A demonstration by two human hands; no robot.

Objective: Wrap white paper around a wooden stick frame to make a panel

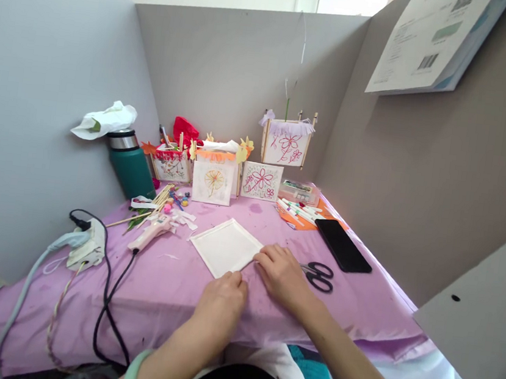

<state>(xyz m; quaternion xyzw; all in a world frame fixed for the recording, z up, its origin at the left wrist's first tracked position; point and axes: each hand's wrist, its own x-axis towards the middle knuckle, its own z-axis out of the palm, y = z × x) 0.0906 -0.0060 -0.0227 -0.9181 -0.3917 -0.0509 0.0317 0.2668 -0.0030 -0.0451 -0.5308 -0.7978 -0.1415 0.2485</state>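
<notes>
A white square panel with a raised rim (226, 249) lies on the purple cloth, turned so that one corner points away from me. My left hand (222, 301) is closed at its near corner, fingertips curled against the rim. At the right corner, my right hand (280, 276) pinches the edge between thumb and fingers. Both hands hide parts of the near right rim. Just right of my right hand are black-handled scissors (318, 275), their blades partly covered by it.
A pink glue gun (151, 233) and a power strip (89, 246) with cables lie left. Behind stand a green bottle (131, 165), a flower-drawn panel (261, 181) and a hanging lantern (287, 144). Markers (299, 211) and a black phone (342, 245) are right. Grey partitions (244, 71) enclose the table.
</notes>
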